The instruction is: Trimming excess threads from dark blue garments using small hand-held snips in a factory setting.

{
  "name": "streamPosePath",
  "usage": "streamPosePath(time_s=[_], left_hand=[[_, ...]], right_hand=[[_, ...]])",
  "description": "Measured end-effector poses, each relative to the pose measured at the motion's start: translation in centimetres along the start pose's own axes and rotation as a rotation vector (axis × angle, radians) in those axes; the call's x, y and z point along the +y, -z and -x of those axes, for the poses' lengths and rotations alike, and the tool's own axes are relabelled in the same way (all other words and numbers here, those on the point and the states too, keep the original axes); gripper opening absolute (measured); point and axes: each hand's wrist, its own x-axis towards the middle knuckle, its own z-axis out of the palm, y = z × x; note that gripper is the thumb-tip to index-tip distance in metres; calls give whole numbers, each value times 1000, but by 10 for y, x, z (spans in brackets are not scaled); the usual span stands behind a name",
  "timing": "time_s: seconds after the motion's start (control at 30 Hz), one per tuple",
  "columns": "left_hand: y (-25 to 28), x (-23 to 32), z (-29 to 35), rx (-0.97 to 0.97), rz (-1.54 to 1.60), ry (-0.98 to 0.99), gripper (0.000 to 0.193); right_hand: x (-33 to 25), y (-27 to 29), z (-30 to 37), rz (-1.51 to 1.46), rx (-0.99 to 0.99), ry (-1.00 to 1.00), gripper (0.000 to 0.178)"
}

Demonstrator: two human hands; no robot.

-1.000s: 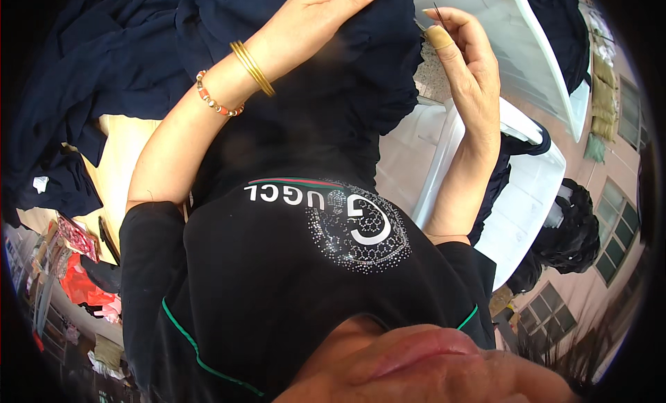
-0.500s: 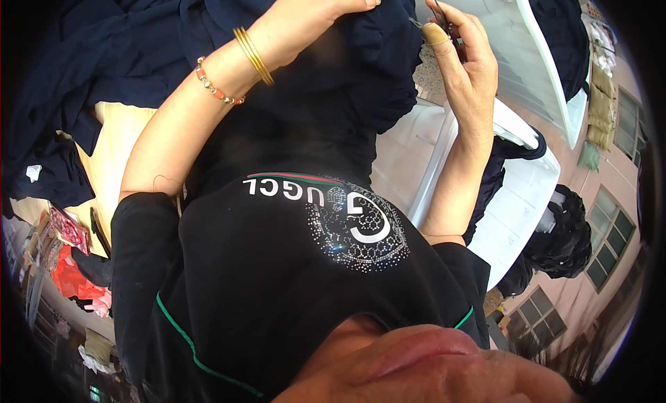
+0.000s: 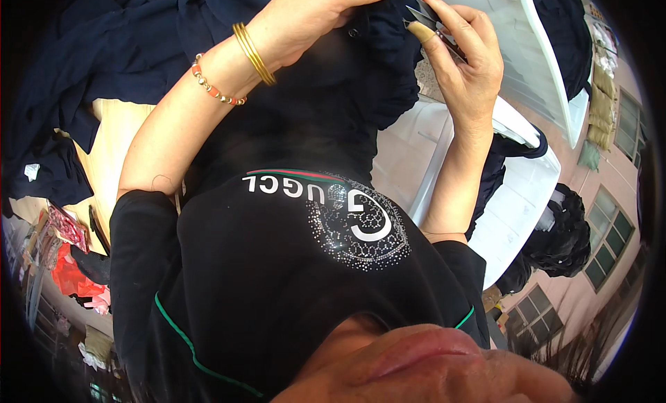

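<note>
My left hand is at the top of the head view, its thumb and fingers pinching a navy garment. A small dark button shows on the cloth just below that hand. My right hand is closed around a pair of thread snips. The pointed metal blades are parted and lie right beside the garment, near my left fingertips. A tan cover wraps the right thumb. Upper parts of the garment and some left fingers run out of the picture.
More navy cloth spreads over a pale wooden table at left. White plastic bins stand at right, with dark cloth hanging in them. Beyond are black bags. Red plastic bags lie at lower left.
My right hand has shifted slightly left, bringing the snips' blades to the garment, more visibly parted. My left hand has moved up a little, and the button has come into sight.
</note>
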Motion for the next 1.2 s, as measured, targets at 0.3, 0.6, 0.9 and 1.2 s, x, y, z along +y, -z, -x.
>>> streamPosePath(time_s=[0.3,0.6,0.9,1.2], left_hand=[[-4,-7,1,4,-132,-71,24],[-4,-8,2,-31,-62,-35,24],[-44,10,9,19,-718,-425,19],[-48,21,12,-23,-790,-433,35]], right_hand=[[2,1,2,108,-26,1,42],[8,2,8,-13,-25,-65,35],[32,17,20,-431,-215,-418,15],[19,54,26,-899,368,-46,15]])
